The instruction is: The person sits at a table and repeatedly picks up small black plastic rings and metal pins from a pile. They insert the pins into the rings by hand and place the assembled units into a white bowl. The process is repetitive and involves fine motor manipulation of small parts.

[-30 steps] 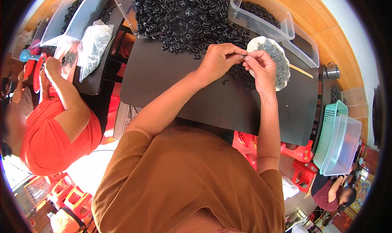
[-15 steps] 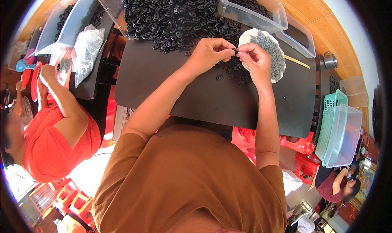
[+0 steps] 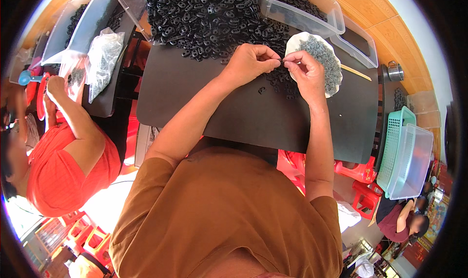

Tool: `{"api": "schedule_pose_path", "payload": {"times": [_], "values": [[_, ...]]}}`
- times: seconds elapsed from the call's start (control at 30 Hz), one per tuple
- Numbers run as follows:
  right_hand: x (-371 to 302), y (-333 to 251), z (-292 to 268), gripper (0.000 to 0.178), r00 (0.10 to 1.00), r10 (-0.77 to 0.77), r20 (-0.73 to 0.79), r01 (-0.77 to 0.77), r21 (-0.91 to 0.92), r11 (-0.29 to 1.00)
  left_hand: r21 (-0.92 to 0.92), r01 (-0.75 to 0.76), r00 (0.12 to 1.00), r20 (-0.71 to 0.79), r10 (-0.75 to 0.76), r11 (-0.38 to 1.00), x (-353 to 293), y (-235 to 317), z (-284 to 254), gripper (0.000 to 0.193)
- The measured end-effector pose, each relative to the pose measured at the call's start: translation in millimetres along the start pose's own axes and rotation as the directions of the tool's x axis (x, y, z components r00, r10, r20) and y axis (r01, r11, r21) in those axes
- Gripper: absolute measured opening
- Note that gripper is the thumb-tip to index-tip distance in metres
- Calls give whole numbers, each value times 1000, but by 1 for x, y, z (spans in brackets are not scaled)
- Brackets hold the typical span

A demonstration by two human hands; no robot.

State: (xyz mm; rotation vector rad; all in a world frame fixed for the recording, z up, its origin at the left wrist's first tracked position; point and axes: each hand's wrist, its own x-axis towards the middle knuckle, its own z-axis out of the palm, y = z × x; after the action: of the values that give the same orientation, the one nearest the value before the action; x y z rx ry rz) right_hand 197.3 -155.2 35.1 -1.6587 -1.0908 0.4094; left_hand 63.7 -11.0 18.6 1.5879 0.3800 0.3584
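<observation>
Over the dark table (image 3: 224,117), my left hand (image 3: 249,64) and my right hand (image 3: 309,75) meet fingertip to fingertip. Each pinches with thumb and forefinger at a small black plastic piece (image 3: 282,62), mostly covered by the fingers. Beyond my left hand spreads a big heap of black oval pieces with two holes (image 3: 204,22). A white scalloped plate (image 3: 292,45) beside my right hand holds many tiny grey parts (image 3: 319,58). Under and between my hands lie scattered small black pieces (image 3: 284,85), with one apart (image 3: 262,90).
Clear plastic bins (image 3: 312,22) stand at the back right, near a wooden stick (image 3: 356,72). Right of the table are a metal cup (image 3: 395,71) and a green basket (image 3: 396,148). At left, a person in red (image 3: 73,166) sits by another table with a plastic bag (image 3: 103,58).
Both hands stay in nearly the same place. Only the fingertips shift slightly around the small black piece.
</observation>
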Motion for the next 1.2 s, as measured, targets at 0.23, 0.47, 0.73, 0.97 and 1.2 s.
{"api": "schedule_pose_path", "payload": {"times": [0.23,0.47,0.73,0.97,1.2], "values": [[0,-6,2,10,998,-59,-4,58,-106,993,46,-44,999,-2,44,998,0,-2,1,15],[0,-11,-1,9,994,-110,-8,107,-148,983,84,-46,999,-5,47,995,-1,0,0,15],[0,-12,1,8,994,-110,-2,108,-168,980,71,-15,1000,-22,17,997,-1,2,0,15],[0,-12,1,8,993,-116,9,116,-173,978,95,-29,999,-42,33,995,-1,2,0,16],[-1,-12,2,8,996,-88,-9,87,-101,991,102,-21,999,-36,25,995,-3,6,0,16]]}}
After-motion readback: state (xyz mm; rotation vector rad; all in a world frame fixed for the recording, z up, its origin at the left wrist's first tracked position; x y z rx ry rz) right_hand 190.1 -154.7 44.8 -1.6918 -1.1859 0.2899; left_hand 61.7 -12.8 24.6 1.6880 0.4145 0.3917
